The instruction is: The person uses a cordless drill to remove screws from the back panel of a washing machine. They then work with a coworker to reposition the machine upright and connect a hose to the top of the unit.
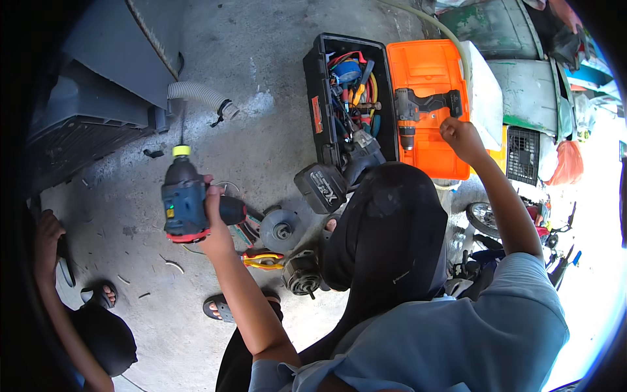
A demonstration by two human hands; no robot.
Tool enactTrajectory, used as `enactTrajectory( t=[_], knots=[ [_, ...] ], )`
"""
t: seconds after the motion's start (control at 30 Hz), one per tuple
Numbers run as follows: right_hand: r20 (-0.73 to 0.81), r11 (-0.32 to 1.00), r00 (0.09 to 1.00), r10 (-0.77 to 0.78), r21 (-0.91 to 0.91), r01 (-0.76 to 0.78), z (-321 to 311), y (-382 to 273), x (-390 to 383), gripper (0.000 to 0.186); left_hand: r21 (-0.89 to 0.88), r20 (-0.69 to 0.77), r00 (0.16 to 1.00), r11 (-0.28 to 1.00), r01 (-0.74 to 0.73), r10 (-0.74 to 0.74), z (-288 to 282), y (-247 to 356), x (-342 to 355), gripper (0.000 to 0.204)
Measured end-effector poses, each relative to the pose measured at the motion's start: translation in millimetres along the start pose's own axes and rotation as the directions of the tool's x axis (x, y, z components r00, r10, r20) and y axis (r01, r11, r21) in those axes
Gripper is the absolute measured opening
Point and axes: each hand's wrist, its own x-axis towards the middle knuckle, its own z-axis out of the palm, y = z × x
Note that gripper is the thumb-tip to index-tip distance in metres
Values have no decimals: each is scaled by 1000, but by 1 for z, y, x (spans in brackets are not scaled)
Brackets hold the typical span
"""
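My left hand (211, 215) grips a dark blue power driver (183, 206) with a yellow collar, held above the concrete floor. My right hand (459, 137) is closed over the orange lid (424, 62), just below the battery end of an orange-and-black drill (411, 111) lying there; whether it holds anything is hidden. The black toolbox (317, 85) beside the lid holds tape, cables and hand tools. Another battery tool (356, 157) leans at its front. Below are a metal disc (271, 232), a motor part (300, 274) and yellow-handled pliers (261, 261).
Another person's hand (49, 228) and sandalled foot (101, 294) are at the left edge. A grey cabinet (111, 59) with a corrugated hose (196, 95) stands at upper left. Green metal containers (519, 91), a black crate (522, 157) and a bicycle or motorbike (490, 219) line the right.
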Motion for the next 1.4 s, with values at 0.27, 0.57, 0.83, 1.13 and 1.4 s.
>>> enactTrajectory(
  t=[0.27,0.57,0.83,1.13,1.4],
  knots=[
    [221,994,970,103,2,-106,81,30,-24,30,283,547,837,938,-198,12,22,6,0,30],
    [-25,991,991,132,-2,-132,175,34,-12,33,303,485,875,938,-170,2,10,17,7,22],
    [-157,898,915,372,309,-312,217,37,7,21,295,513,857,926,-234,53,18,10,9,22],
    [-239,988,962,133,114,-108,244,68,14,11,236,596,800,940,-248,61,11,19,11,33],
    [-134,770,957,256,627,-118,111,23,-7,12,130,605,773,933,-335,193,4,58,9,55]
  ],
)
